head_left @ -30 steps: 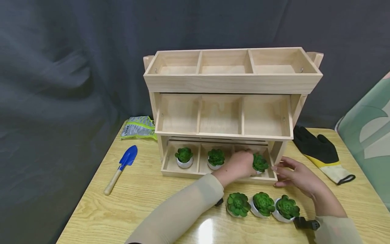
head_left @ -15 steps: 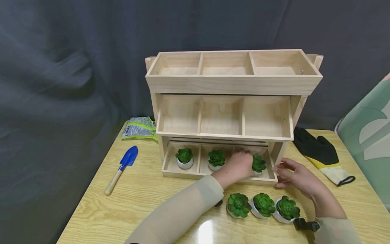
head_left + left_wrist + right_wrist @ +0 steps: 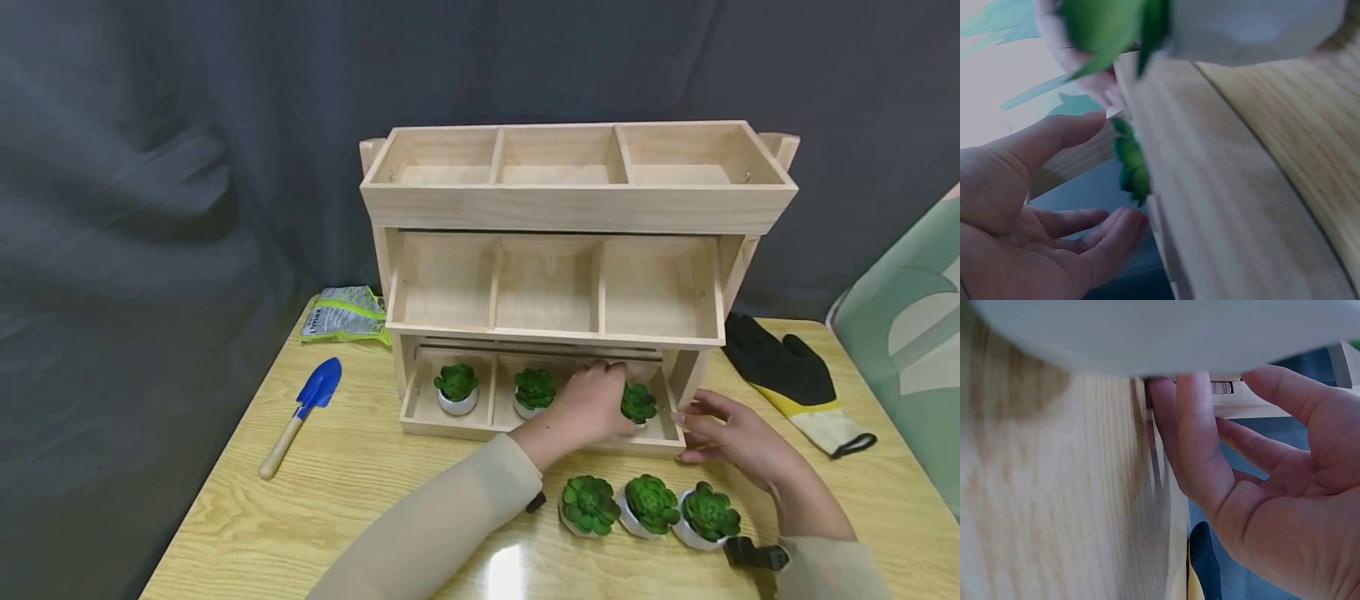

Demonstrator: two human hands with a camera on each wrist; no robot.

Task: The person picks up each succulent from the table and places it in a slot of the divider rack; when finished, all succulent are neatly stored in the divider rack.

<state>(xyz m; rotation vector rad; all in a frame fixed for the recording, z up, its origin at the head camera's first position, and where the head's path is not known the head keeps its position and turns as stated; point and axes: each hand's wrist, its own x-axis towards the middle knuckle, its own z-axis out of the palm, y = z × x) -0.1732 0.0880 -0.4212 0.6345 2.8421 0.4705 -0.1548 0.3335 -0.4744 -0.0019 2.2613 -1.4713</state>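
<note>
A three-tier wooden planter shelf [image 3: 570, 208] has divided trays. My left hand [image 3: 592, 404] is at the right compartment of the bottom tray, beside a potted succulent [image 3: 639, 403]. In the left wrist view, the thumb and loosely bent fingers stand apart, with a green succulent [image 3: 1132, 164] seen between them. My right hand [image 3: 723, 429] holds the bottom tray's right end, thumb on the front corner and fingers curled at the side; a white pot [image 3: 1166, 331] hides part of this in the right wrist view. Two more succulents stand in the left compartment [image 3: 456, 383] and middle compartment [image 3: 534, 390].
Three potted succulents [image 3: 651, 505] stand in a row on the table in front of the shelf. A blue trowel [image 3: 318, 383] and a green-grey packet [image 3: 345, 315] lie on the left. A black and yellow glove [image 3: 795, 375] lies on the right.
My left hand has shifted slightly, its knuckles rising and its fingers loosening beside the right succulent. My right hand stays at the tray's end.
</note>
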